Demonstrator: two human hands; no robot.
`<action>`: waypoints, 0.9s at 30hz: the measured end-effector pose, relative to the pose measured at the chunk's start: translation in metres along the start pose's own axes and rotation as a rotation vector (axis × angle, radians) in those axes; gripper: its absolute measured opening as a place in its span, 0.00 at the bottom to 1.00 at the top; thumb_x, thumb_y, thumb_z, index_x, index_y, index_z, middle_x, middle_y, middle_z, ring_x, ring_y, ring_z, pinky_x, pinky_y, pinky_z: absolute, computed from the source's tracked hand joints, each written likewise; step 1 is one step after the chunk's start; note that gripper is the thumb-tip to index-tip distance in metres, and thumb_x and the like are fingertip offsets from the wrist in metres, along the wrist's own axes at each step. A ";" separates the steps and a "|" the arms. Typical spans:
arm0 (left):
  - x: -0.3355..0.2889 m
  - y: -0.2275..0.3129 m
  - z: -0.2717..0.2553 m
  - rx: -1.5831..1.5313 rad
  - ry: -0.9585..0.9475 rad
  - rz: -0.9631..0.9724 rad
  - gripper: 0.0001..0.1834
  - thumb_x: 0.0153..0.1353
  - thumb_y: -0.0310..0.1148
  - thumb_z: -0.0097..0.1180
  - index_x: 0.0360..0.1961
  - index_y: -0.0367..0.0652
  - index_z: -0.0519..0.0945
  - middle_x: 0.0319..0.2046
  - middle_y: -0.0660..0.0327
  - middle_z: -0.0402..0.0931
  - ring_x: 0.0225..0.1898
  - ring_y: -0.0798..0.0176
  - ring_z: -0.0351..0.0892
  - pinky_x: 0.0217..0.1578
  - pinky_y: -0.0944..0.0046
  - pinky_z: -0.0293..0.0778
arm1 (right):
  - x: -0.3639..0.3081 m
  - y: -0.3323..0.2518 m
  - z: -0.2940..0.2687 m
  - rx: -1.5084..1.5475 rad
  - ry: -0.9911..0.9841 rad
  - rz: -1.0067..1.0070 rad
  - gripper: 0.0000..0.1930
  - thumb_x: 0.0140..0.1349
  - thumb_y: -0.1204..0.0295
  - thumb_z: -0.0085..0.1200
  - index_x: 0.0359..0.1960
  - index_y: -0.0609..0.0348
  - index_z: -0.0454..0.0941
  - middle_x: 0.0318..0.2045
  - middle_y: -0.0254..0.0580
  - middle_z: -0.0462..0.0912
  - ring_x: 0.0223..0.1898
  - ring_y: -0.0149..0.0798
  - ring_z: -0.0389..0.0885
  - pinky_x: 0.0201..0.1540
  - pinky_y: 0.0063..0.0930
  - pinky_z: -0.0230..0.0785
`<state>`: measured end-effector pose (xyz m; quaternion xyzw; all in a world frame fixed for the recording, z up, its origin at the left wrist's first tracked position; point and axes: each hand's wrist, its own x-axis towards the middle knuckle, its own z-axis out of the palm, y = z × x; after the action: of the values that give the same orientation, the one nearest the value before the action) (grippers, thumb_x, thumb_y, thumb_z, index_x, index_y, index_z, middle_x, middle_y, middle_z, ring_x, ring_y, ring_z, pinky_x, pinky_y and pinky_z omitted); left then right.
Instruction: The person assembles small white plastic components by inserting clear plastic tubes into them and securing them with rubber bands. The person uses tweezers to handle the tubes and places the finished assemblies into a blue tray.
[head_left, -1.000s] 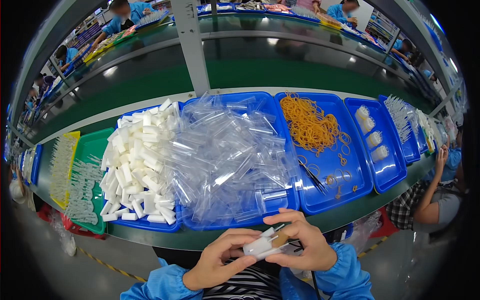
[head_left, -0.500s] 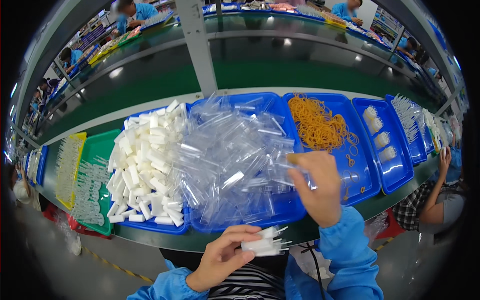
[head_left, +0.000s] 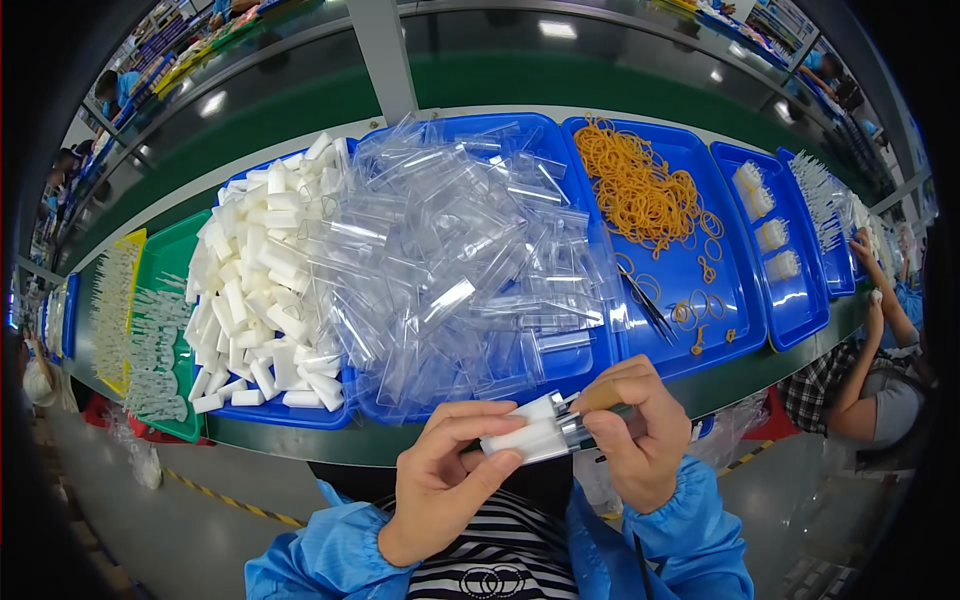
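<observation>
My left hand (head_left: 445, 470) is closed around a small bunch of white plastic pieces (head_left: 525, 435), held side by side in front of my body. Shiny, clear ends stick out of the bunch on its right. At those ends my right hand (head_left: 635, 430) is pinched, thumb and fingers pressed close; a brown cover shows on one finger. What exactly lies between these fingertips is too small to tell. Just beyond the hands, clear plastic sleeves (head_left: 440, 250) fill a blue tray (head_left: 590, 345). Left of them, white plastic pieces (head_left: 265, 290) are heaped in another blue tray.
Orange rubber bands (head_left: 640, 190) and black tweezers (head_left: 648, 305) lie in a blue tray on the right. Past it, another blue tray (head_left: 800, 315) holds white bundles. Green (head_left: 165, 260) and yellow trays stand left. A metal post (head_left: 383, 60) rises behind; co-workers sit around.
My right hand has come from the right side of the sleeve tray down to the bunch in my left hand. The view has tilted down, and the tweezers now show.
</observation>
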<state>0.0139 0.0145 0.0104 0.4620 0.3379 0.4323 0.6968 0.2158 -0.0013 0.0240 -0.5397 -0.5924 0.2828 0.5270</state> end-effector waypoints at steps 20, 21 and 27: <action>0.010 -0.002 0.003 0.000 -0.096 -0.108 0.14 0.65 0.20 0.57 0.52 0.32 0.77 0.57 0.49 0.68 0.56 0.57 0.76 0.51 0.64 0.84 | 0.000 -0.009 -0.029 0.202 -0.132 0.258 0.14 0.52 0.80 0.70 0.39 0.66 0.80 0.40 0.50 0.85 0.40 0.34 0.84 0.40 0.24 0.78; 0.010 -0.002 0.003 -0.026 -0.088 -0.135 0.14 0.65 0.20 0.57 0.52 0.31 0.77 0.56 0.49 0.68 0.56 0.57 0.76 0.51 0.64 0.84 | 0.001 -0.009 -0.030 0.236 -0.100 0.216 0.14 0.52 0.81 0.70 0.39 0.67 0.80 0.40 0.51 0.85 0.41 0.35 0.84 0.40 0.24 0.78; 0.008 -0.004 0.003 0.008 -0.080 -0.107 0.14 0.64 0.20 0.58 0.52 0.32 0.78 0.56 0.49 0.69 0.56 0.58 0.76 0.51 0.64 0.84 | 0.005 -0.023 -0.038 0.225 -0.029 0.192 0.13 0.53 0.84 0.68 0.39 0.67 0.79 0.40 0.52 0.84 0.40 0.35 0.84 0.40 0.26 0.78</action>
<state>0.0211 0.0200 0.0071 0.4631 0.3357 0.3743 0.7299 0.2441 -0.0115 0.0568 -0.5275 -0.5102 0.4041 0.5461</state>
